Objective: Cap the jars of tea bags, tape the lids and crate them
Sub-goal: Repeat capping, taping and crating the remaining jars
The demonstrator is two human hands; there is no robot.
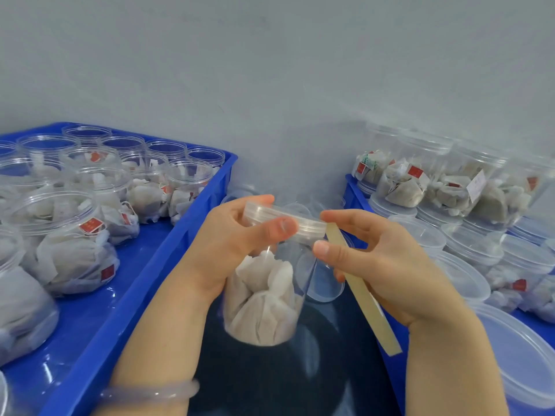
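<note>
The jar (264, 295) of tea bags was held in mid-scene, near the person, between the two crates, tilted with its lid (300, 223) on. The left hand (228, 244) gripped the lid, thumb curled across its rim. The right hand (384, 265) pinched the upper end of a pale tape strip (366, 298) at the lid's right edge, and the strip hung down across the palm. The blue crate (150, 265) at left held uncapped jars (60, 235). At right stood capped jars (420, 181) above loose lids (468, 277).
</note>
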